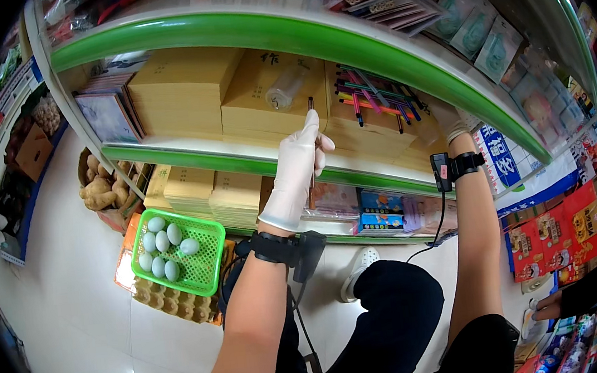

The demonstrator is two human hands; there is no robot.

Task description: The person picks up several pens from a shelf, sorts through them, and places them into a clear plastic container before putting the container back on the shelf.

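Observation:
My left hand (300,156), in a white glove, grips a slim dark felt-tip pen (311,102) upright at the front of the shelf. Its capped tip shows above my thumb, and part of its shaft appears below the hand. A clear plastic tube (286,86) lies on a stack of tan exercise books (247,97) just behind it. To the right, a loose pile of coloured felt-tip pens (370,93) is spread over more books. My right hand (445,115), also gloved, reaches in beside the pile's right end; the upper shelf's edge hides its fingers partly, and they are blurred.
A green-edged upper shelf (197,31) overhangs both hands. Below left, a green basket (221,242) of pale eggs rests on egg trays (172,302). Potatoes (98,187) fill a box beside the shelf post. Red packages (556,232) stand at right, near another person's legs (550,307).

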